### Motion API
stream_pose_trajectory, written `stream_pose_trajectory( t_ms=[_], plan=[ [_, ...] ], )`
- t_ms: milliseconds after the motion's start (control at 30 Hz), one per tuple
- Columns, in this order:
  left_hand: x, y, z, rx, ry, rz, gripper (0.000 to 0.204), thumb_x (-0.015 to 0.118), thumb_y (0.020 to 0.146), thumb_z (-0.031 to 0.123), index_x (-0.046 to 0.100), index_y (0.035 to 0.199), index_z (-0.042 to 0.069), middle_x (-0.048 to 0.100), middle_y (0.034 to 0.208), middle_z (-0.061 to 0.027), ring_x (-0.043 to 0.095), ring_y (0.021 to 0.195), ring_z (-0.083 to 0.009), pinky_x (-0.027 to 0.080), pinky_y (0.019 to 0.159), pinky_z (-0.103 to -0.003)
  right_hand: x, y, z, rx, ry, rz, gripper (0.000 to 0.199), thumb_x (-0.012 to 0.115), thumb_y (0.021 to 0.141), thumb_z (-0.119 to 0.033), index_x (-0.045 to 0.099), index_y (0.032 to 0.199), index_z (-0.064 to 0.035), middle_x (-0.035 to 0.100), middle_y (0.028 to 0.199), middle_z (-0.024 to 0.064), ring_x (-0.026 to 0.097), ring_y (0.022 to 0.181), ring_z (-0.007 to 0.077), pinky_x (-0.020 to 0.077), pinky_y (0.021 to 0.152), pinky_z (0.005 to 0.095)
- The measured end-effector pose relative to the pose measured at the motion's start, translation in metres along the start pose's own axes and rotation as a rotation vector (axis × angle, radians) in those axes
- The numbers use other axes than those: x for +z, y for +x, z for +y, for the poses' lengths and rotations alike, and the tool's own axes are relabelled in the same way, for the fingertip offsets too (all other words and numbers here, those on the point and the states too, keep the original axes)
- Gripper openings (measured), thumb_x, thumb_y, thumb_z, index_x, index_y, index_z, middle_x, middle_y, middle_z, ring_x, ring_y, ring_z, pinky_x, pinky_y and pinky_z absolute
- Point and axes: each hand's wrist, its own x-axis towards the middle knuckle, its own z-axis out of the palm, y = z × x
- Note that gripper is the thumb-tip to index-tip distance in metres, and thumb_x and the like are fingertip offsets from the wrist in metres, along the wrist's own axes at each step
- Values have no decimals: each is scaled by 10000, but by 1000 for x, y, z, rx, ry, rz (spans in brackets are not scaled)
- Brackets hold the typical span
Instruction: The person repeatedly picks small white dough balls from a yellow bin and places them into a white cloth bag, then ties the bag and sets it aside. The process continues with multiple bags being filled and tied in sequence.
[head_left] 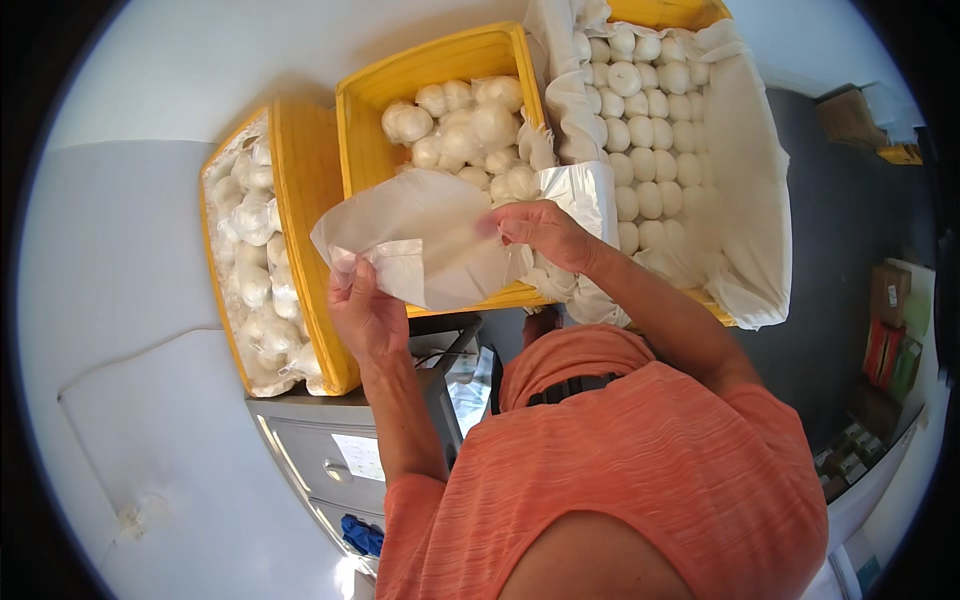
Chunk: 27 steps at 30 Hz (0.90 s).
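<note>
A thin, see-through plastic bag [445, 255] was held up over the near part of the yellow plastic middle crate [430, 66]. The bag was longer from side to side, so its long way ran across the middle crate. Its end with a shiny white patch [400, 266] pointed to the crate's left, and its other end pointed to the crate's right. It looked flat.

Inside the middle crate was a heap of round white balls [458, 140] in clear plastic. Left of the middle crate stood a yellow plastic left crate [308, 220], full of more white balls in clear wrap. Right of the middle crate was a yellow plastic right crate [660, 12] with a pale cloth [752, 190] lining it. Bare white balls [642, 140] sat there in neat rows. Some shiny, flat white plastic [588, 195] lay by the middle crate's right side.

The left hand [362, 308] was near the middle crate's front left corner, fingers up. Its grip was pinched on the bag's low left corner. The right hand [535, 230] reached in from the crate's right, with its wrist bent and fingers pointing left. Its grip was nearly closed, thumb and finger pinching the bag's right part.
</note>
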Motion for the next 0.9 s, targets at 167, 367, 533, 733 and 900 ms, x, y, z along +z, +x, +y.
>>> stream_pose_trajectory(
  t_ms=[167,367,533,733,900],
  plan=[
    [-12,-1,-23,160,322,234,219,590,867,46,572,1075,-17,552,1129,-95,543,1018,-165,437,918,-306,-12,-8,-8,73,-79,33,160,685,813,-114,650,914,5,625,765,-7,558,693,58,453,651,195],
    [68,-11,-57,365,1102,-454,204,703,778,209,610,850,43,560,1117,-141,504,1043,-286,377,911,-370,-25,-37,-48,-47,-325,92,219,747,746,-116,552,702,-27,513,642,-44,458,609,28,379,541,196],
    [84,7,-119,-51,759,-579,138,666,825,127,582,801,20,570,1071,-88,512,966,-171,383,871,-292,-72,-57,-66,-109,-262,248,164,693,748,-38,534,707,-34,518,653,-11,479,617,51,399,551,213],
    [79,29,-160,-315,820,-269,169,671,823,141,583,891,14,549,1089,-98,515,944,-160,427,761,-285,-183,-65,-91,-256,601,637,116,618,826,-44,532,751,-63,532,624,18,496,514,99,417,473,225],
    [184,24,-187,210,1197,-501,487,726,712,152,510,1139,61,482,1183,-139,534,979,-256,465,737,-346,-164,-49,-101,-190,-107,754,181,668,782,-56,496,726,-51,498,603,-20,443,503,45,357,452,201]
  ],
)
